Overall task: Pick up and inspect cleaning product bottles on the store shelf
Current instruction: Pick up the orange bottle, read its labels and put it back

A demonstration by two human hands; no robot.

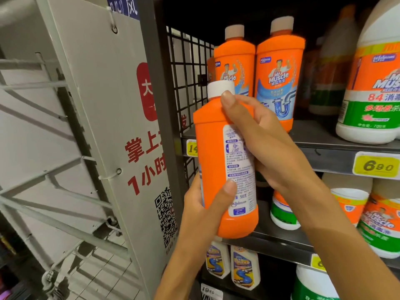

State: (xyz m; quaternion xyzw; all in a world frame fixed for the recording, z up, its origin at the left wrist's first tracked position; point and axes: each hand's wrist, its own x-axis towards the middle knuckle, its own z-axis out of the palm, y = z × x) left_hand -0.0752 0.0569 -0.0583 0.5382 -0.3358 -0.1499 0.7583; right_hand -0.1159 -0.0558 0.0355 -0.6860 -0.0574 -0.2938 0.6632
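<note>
An orange cleaner bottle point(214, 161) with a white cap is held in front of the shelf, its back label with small print turned toward me. My left hand point(201, 204) grips its lower part, thumb across the label. My right hand point(255, 135) grips its upper part, thumb up near the cap. Two matching orange bottles point(279, 72) stand upright behind it on the upper shelf point(324, 144).
Large white bleach bottles point(372, 83) stand at the right of the upper shelf; more white bottles point(281, 213) fill the shelves below. Yellow price tags point(376, 166) sit on the shelf edge. A wire grid panel point(184, 72) and a white sign point(121, 126) close the left side.
</note>
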